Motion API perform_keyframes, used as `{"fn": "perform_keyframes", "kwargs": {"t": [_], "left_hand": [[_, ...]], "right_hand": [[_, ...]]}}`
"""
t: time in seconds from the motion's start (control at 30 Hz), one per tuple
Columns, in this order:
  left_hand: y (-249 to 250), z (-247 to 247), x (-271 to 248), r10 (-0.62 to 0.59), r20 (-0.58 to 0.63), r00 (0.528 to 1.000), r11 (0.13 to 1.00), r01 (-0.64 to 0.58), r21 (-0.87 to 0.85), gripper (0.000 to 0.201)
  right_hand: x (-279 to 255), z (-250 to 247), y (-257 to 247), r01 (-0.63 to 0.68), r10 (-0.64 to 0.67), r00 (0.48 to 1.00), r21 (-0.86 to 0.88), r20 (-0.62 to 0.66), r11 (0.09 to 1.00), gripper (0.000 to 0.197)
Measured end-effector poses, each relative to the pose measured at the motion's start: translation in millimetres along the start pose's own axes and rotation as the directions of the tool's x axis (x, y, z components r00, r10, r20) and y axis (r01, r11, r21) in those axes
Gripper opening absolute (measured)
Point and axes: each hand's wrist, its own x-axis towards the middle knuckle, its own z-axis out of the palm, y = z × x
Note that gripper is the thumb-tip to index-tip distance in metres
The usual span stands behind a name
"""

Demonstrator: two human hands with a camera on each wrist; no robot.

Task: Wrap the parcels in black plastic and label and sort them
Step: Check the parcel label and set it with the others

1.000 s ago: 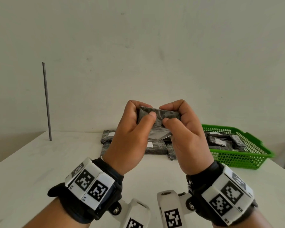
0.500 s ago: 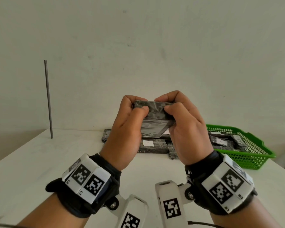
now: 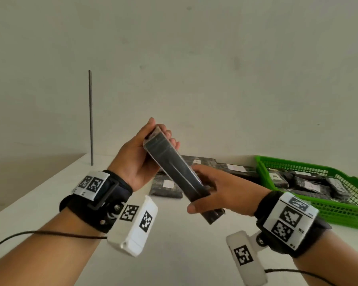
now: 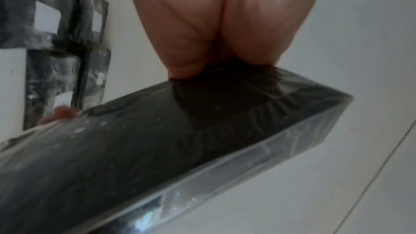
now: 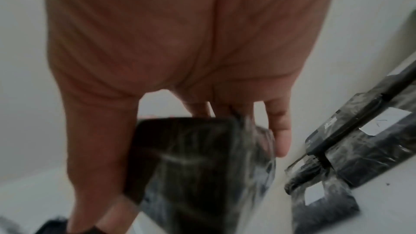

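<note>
Both hands are gripping the parcel (image 3: 174, 172) aloft over the table (image 3: 50, 203): left hand (image 3: 136, 159) clasping its far upper end, right hand (image 3: 221, 190) apparently pinching the near lower end, nearer the basket (image 3: 349, 219).

Head view above; blurry wrist close-ups.

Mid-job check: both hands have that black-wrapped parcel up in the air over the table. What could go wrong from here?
1. The parcel is held tilted, only by its ends, the left hand high and the right hand low; the glossy wrap could slip.
2. No white label shows on it, unlike the wrapped parcels on the table; it might get sorted into the green basket unlabelled.
</note>
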Motion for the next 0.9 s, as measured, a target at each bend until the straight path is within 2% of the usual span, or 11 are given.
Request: {"fn": "perform_keyframes", "kwargs": {"t": [0.07,0.13,0.2,0.27,0.33,0.4,0.43,0.53,0.63,0.77,0.9], "left_hand": [[5,-21,0,-0.015,-0.045,0.999,0.991,0.021,0.135,0.035],[17,-46,0,0.039,-0.136,0.990,0.880,0.030,0.474,0.038],[30,-66,2,0.134,-0.125,0.983,0.534,0.034,0.845,0.037],[39,-85,9,0.028,-0.043,0.999,0.114,0.039,0.993,0.065],[36,-100,27,-0.169,-0.060,0.984,-0.262,0.014,0.965,0.110],[25,-111,49,-0.263,-0.136,0.955,-0.562,-0.037,0.826,0.122],[21,-115,60,-0.269,-0.139,0.953,-0.639,-0.068,0.767,0.118],[18,-135,98,-0.251,-0.084,0.964,-0.669,-0.110,0.735,0.097],[19,-166,132,-0.224,-0.145,0.964,-0.682,-0.049,0.730,0.084],[14,-222,168,-0.210,-0.331,0.920,-0.752,0.064,0.656,0.076],[0,-268,198,-0.208,-0.411,0.888,-0.717,0.148,0.681,0.076]], "right_hand": [[20,5,0,-0.014,0.015,1.000,-0.095,0.006,0.995,0.071],[44,8,1,-0.058,0.057,0.998,-0.204,-0.008,0.977,0.077],[67,10,4,-0.103,0.092,0.994,-0.282,-0.052,0.954,0.083],[99,13,7,-0.122,0.091,0.991,-0.355,-0.102,0.927,0.087],[131,19,8,-0.114,0.065,0.990,-0.417,-0.129,0.902,0.091],[165,26,5,-0.099,0.040,0.990,-0.449,-0.138,0.888,0.094],[181,29,4,-0.087,0.024,0.990,-0.461,-0.142,0.883,0.094],[227,35,4,-0.051,-0.035,0.987,-0.505,-0.159,0.862,0.097],[265,31,19,-0.067,-0.007,0.987,-0.444,-0.163,0.894,0.101],[294,19,55,-0.148,0.133,0.989,-0.503,-0.066,0.852,0.073],[310,24,82,-0.156,0.213,0.977,-0.573,0.033,0.805,0.057]]}}
